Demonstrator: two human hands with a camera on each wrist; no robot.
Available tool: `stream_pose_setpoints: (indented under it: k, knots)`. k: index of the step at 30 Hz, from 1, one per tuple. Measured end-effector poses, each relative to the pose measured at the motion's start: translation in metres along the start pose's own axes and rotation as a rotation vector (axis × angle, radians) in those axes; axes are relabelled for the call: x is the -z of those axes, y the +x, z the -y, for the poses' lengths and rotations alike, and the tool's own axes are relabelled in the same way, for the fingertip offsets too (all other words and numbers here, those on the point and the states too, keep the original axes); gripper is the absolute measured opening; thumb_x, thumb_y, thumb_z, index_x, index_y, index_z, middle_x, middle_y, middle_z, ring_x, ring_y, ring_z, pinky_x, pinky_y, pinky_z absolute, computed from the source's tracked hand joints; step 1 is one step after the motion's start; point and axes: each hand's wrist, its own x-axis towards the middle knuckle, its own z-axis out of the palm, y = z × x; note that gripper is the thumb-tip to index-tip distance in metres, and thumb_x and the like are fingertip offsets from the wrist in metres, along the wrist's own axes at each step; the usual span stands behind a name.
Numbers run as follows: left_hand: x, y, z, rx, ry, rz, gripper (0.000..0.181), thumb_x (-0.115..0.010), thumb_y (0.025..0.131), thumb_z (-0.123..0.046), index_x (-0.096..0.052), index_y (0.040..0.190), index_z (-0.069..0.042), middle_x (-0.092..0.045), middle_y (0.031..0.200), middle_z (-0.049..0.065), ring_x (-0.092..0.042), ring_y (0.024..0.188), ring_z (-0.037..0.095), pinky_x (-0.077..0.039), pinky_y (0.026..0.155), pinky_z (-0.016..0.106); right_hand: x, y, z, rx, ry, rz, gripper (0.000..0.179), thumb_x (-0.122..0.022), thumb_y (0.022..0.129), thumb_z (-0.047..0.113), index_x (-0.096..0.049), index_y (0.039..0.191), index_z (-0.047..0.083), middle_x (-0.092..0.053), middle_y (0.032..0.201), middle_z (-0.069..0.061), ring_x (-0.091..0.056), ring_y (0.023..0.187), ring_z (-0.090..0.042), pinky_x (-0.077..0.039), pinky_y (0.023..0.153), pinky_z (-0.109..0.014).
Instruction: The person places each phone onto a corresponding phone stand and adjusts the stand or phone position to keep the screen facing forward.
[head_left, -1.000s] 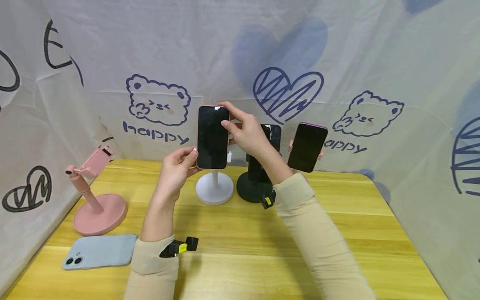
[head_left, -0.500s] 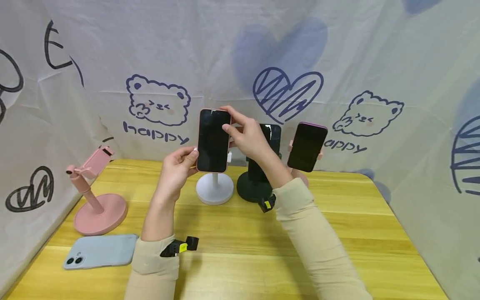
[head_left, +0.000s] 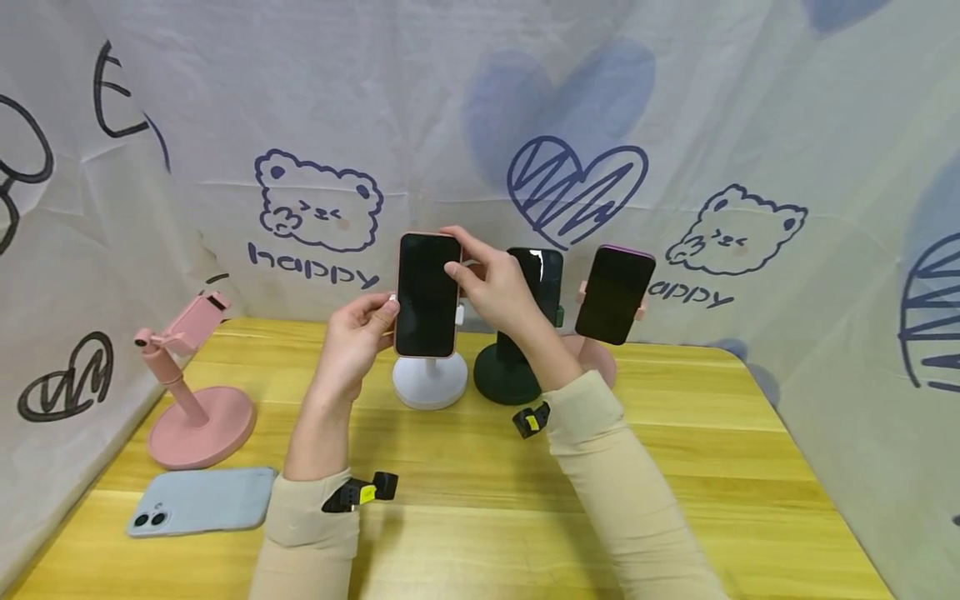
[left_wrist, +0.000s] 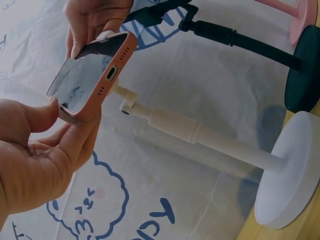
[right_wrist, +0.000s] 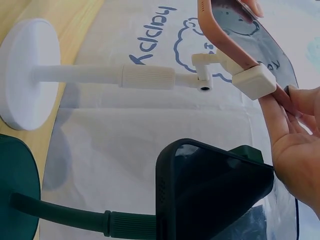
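A smartphone in a salmon-pink case stands upright, screen facing me, in the clamp of a white phone stand. My right hand pinches its upper right edge, thumb on the screen and fingers behind. At the phone's left edge, my left hand pinches the clamp's white left end between thumb and fingers. The white right clamp end sits against the case in the right wrist view. From below, the left wrist view shows the case's bottom edge with its charging port; fingers of the left hand curl behind it.
Just right stands a dark green stand with a black phone, partly behind my right arm. Farther right, a pink stand holds another phone. At left are a phone-less pink stand and a light blue phone lying face down.
The salmon-cased phone has slid down in the white stand's clamp, and my right hand has come down with it. My left hand has stayed in place.
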Motion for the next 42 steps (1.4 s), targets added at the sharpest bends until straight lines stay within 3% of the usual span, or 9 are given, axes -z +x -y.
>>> stream_pose_setpoints:
  k: [19,27,35,42]
  knots:
    - [-0.0005,-0.0004,-0.0017,0.022,0.015,0.003,0.04,-0.052,0.11,-0.017,-0.057,0.142,0.006,-0.062,0.133,0.022,-0.065,0.103,0.018,-0.059,0.095,0.028,-0.0014,-0.0045,-0.0014,0.01,0.003,-0.01,0.049,-0.063,0.105,0.01,-0.055,0.152,0.02,-0.066,0.105,-0.009,-0.071,0.094,-0.021,-0.062,0.083,-0.034]
    - [-0.0001,-0.0001,-0.0003,0.017,0.007,-0.005,0.039,-0.052,0.11,-0.017,-0.057,0.141,0.006,-0.062,0.128,0.02,-0.065,0.1,0.016,-0.059,0.094,0.029,-0.0031,-0.0053,-0.0003,0.047,-0.045,-0.012,0.048,-0.062,0.105,0.009,-0.054,0.152,0.018,-0.064,0.101,-0.01,-0.067,0.085,-0.021,-0.051,0.069,-0.028]
    - [0.0002,-0.0008,-0.0008,0.018,0.011,-0.011,0.039,-0.052,0.11,-0.017,-0.057,0.142,0.006,-0.062,0.13,0.021,-0.065,0.101,0.017,-0.059,0.089,0.023,-0.0013,-0.0056,0.001,0.039,-0.063,0.011,0.048,-0.062,0.105,0.01,-0.055,0.152,0.017,-0.065,0.101,-0.01,-0.068,0.086,-0.023,-0.051,0.069,-0.027]
    - [-0.0009,-0.0008,-0.0004,0.014,0.008,-0.009,0.039,-0.052,0.11,-0.017,-0.057,0.141,0.006,-0.062,0.133,0.022,-0.066,0.1,0.016,-0.059,0.091,0.024,-0.0002,-0.0071,-0.0009,0.049,-0.07,0.015,0.047,-0.062,0.105,0.009,-0.056,0.151,0.016,-0.067,0.101,-0.01,-0.07,0.088,-0.021,-0.055,0.072,-0.029]
